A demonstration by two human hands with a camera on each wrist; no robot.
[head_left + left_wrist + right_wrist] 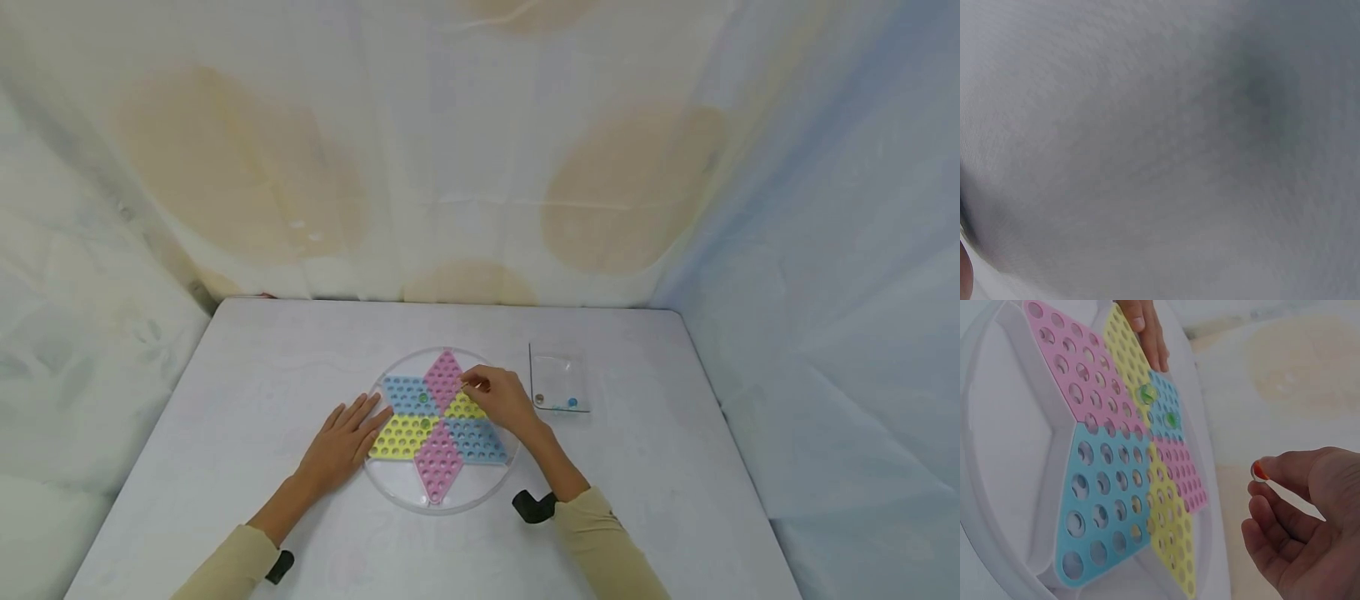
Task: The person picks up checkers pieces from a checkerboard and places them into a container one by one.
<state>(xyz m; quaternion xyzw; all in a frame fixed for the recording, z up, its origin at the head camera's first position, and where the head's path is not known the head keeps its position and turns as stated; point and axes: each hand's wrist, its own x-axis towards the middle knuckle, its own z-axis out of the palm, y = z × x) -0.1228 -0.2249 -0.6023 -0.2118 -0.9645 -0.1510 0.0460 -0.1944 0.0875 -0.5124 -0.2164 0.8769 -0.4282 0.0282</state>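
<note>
A round Chinese checkers board point(438, 467) with pink, yellow and blue star points full of holes lies on the table. Two green marbles sit in it, one marble point(423, 398) in a blue section and another marble point(425, 424) in a yellow one. My left hand point(341, 446) rests at the board's left rim with its fingers spread. Above the board's upper right part, my right hand point(502, 400) pinches a clear marble with orange in it point(1260, 470) between thumb and forefinger. The left wrist view is only a grey blur with a fingertip at its edge.
Right of the board stands a clear square tray point(558, 367) holding a brownish marble point(539, 399) and a blue marble point(572, 402). The white-covered table point(652, 467) meets hanging cloth at the back and on both sides. Black straps show at both wrists.
</note>
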